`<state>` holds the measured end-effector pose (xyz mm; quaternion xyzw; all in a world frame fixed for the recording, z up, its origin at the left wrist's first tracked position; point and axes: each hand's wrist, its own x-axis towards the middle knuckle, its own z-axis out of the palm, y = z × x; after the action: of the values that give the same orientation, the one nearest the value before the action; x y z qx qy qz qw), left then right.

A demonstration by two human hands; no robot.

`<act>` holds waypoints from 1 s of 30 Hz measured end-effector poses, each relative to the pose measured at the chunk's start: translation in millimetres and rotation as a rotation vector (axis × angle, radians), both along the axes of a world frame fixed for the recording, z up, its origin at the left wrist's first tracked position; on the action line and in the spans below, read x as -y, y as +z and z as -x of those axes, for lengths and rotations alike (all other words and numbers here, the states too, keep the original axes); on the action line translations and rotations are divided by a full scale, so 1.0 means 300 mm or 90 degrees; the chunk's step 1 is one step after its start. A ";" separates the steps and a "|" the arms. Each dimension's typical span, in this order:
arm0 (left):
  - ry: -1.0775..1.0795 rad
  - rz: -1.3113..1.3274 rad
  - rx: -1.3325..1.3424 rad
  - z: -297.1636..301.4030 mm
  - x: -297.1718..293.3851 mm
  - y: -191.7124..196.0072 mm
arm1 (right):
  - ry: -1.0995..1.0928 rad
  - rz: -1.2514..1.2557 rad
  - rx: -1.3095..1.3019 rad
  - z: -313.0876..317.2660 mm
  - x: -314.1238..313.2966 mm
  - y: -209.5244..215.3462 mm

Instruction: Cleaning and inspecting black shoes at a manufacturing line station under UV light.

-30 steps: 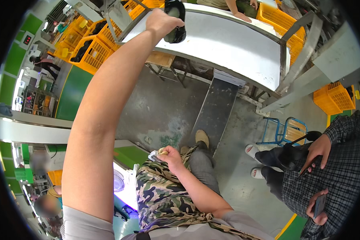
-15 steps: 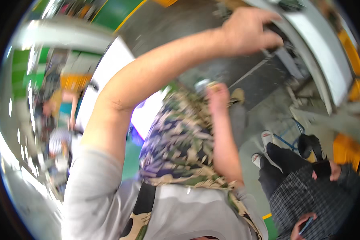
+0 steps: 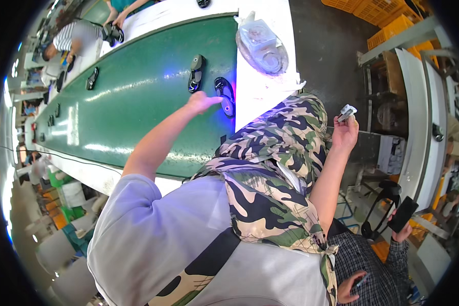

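Observation:
My left hand (image 3: 205, 103) reaches over the green conveyor belt (image 3: 137, 97), its thumb stretched out against a black shoe (image 3: 225, 92) with a grey insole. Its other fingers are bunched in the view near a second black shoe (image 3: 196, 71), just left of the first. That hand does not appear to grip either shoe. On the other side of my body, my right hand (image 3: 346, 133) is raised with its fingertips closed on a small white and silvery piece (image 3: 347, 111); its exact kind is unclear.
Beside the belt, a white tabletop (image 3: 257, 94) bears an oval tray (image 3: 262, 64) with a clear container. More shoes, including a black one (image 3: 92, 78), lie farther along the belt. At lower right a person in a checked shirt (image 3: 367, 260) holds a phone (image 3: 404, 214). Orange crates (image 3: 387, 13) stand far right.
The view has turned from the machine side toward the green belt. My left hand has left the machine's edge and come to the shoes. My right hand still holds a small thing.

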<state>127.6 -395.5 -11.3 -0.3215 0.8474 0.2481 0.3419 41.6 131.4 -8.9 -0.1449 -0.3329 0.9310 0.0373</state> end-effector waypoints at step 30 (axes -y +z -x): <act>-0.456 -0.064 -1.078 0.153 -0.101 0.563 | 0.288 -0.344 -0.206 0.157 0.754 0.580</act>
<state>81.6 -365.3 157.7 0.2643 0.8521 0.3166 -0.3223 -5.5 -94.8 165.2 0.0957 -0.5793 0.8054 -0.0803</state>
